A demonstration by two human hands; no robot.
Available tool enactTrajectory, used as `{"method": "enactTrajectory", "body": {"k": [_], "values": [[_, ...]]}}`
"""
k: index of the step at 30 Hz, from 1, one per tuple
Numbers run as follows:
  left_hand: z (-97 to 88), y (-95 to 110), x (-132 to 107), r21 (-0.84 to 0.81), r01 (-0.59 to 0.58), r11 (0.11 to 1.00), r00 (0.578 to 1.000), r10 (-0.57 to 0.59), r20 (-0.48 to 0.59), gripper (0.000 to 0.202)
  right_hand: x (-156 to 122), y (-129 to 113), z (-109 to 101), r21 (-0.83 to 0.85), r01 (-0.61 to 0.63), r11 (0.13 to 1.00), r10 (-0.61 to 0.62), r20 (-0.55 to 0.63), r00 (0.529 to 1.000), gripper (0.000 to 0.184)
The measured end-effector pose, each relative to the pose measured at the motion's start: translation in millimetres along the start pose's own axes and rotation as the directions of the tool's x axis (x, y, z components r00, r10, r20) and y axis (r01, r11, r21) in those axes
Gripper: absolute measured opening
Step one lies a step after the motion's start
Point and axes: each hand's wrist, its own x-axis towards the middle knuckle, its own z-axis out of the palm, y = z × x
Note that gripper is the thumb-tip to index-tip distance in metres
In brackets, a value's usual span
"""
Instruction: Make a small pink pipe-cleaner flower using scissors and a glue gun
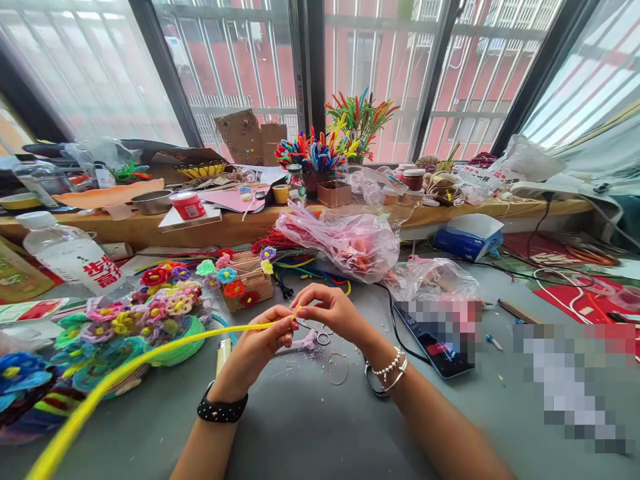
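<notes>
A long yellow pipe cleaner (pixel 150 353) runs from the lower left up into my left hand (pixel 263 343), which pinches it near its end. My right hand (pixel 330 313) meets the left at the fingertips, its thumb and forefinger closed on the pipe cleaner's tip. The tip itself is mostly hidden by the fingers. Just behind the hands lie scissors (pixel 324 335) and a pale purple piece (pixel 303 341). A thin ring (pixel 337 369) rests on the grey table (pixel 310 427) below them.
Colourful pipe-cleaner flowers (pixel 125 320) crowd the left, near a water bottle (pixel 70 257). A flower-trimmed box (pixel 247 283) stands behind the hands. A phone (pixel 435 343) lies right of them, beyond a black cable (pixel 395 320). Pink plastic bags (pixel 345 243) sit at the back.
</notes>
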Motion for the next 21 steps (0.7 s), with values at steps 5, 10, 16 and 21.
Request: {"method": "enactTrajectory", "body": {"k": [5,10,16,21], "values": [[-3.3,-0.5,3.6,0.021,-0.003,1.000,0.999,0.004,-0.037,0.013,1.0,-3.1,-1.9,0.021,-0.033,0.999,0.033,-0.024,0.999,0.018],[-0.2,1.5,2.4,0.118,0.063,0.991,0.997,-0.057,-0.052,0.016,2.8,-6.1,-5.4,-0.100,-0.012,0.995,0.014,0.021,1.000,0.021],[2.5,0.3,1.0,0.186,0.123,0.975,0.990,-0.107,-0.090,0.017,4.5,-5.4,-4.9,-0.084,0.009,0.996,-0.016,-0.077,0.997,0.021],[6.3,-0.6,2.6,0.213,0.114,0.970,0.987,-0.086,-0.137,0.019,4.7,-5.0,-0.9,-0.172,0.000,0.985,-0.025,-0.144,0.989,0.013]]}}
